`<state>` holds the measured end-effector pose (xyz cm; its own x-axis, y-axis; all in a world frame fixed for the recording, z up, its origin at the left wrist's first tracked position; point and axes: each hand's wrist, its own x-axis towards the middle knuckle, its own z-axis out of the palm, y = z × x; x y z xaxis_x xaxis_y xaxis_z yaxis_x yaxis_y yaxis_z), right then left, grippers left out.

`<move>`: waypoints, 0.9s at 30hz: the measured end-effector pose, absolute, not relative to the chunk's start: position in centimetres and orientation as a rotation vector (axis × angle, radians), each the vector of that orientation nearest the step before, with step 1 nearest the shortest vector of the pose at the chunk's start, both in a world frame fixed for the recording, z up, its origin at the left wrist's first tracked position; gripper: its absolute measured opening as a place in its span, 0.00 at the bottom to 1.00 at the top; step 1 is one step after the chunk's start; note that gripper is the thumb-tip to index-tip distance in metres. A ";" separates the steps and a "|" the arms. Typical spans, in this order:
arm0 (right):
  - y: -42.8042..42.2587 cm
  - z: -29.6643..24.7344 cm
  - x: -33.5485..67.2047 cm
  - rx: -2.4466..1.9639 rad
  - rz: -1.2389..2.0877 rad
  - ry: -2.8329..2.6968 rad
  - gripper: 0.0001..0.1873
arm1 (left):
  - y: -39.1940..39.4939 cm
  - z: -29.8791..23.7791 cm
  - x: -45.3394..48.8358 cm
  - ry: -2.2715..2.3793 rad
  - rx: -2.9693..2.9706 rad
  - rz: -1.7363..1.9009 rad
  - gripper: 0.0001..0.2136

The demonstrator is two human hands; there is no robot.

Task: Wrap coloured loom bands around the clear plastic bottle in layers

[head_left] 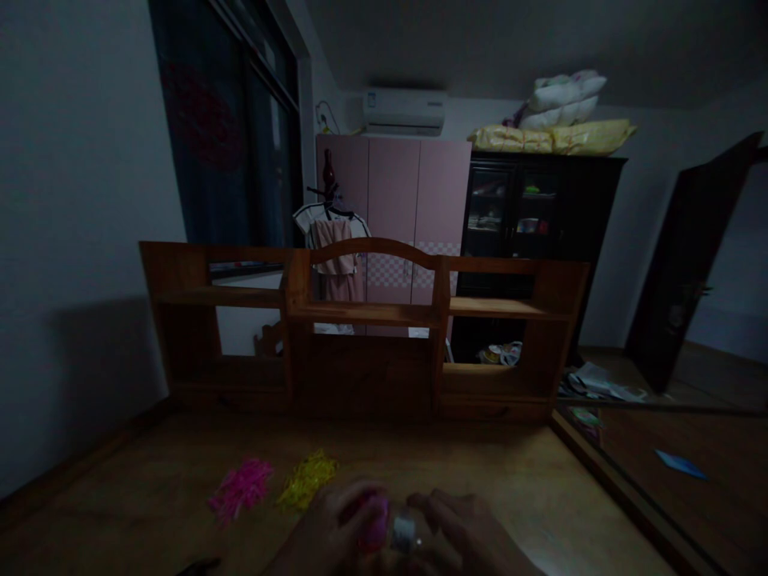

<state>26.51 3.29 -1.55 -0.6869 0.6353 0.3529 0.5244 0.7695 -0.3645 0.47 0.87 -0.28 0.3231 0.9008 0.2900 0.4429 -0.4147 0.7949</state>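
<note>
**Pink item in left hand, clear container between hands**

Left hand (339, 516) curled round the pink item (376, 524), thumb and fingers closed on it. Clear container (404, 534) with a pale label sits just right of that, between the hands; can't tell if the two are joined. Together they run roughly left to right, left hand nearer. Right hand (462, 524) palm down, fingers bent in toward the container's right side; contact or grip there: can't tell, too dark and blurred. Both forearms come in from the bottom edge. Yellow strip pile (308, 480) just beyond the left hand, pink strip pile (242, 488) left of it, on the tabletop (528, 472). Wooden shelf unit (363, 314) behind.
</note>
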 end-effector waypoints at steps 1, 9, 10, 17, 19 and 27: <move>3.2 -1.5 26.4 -0.880 0.346 -2.510 0.28 | 1.1 -0.7 0.4 1.226 1.917 1.006 0.20; 2.7 -0.3 26.3 -0.933 0.391 -2.514 0.27 | 0.1 0.4 0.7 0.958 1.871 0.966 0.32; 2.7 -0.1 26.4 -0.940 0.392 -2.508 0.26 | 0.0 0.6 0.8 0.960 1.891 0.964 0.27; 2.4 -0.3 26.5 -0.912 0.294 -2.519 0.29 | 0.5 0.1 1.3 1.182 1.792 0.932 0.13; 2.5 -0.5 26.5 -0.887 0.198 -2.508 0.30 | 0.9 -0.4 1.7 1.234 1.749 0.979 0.14; 3.5 -1.4 25.8 -0.819 -0.263 -2.307 0.21 | 2.7 1.7 3.8 1.457 1.508 0.869 0.26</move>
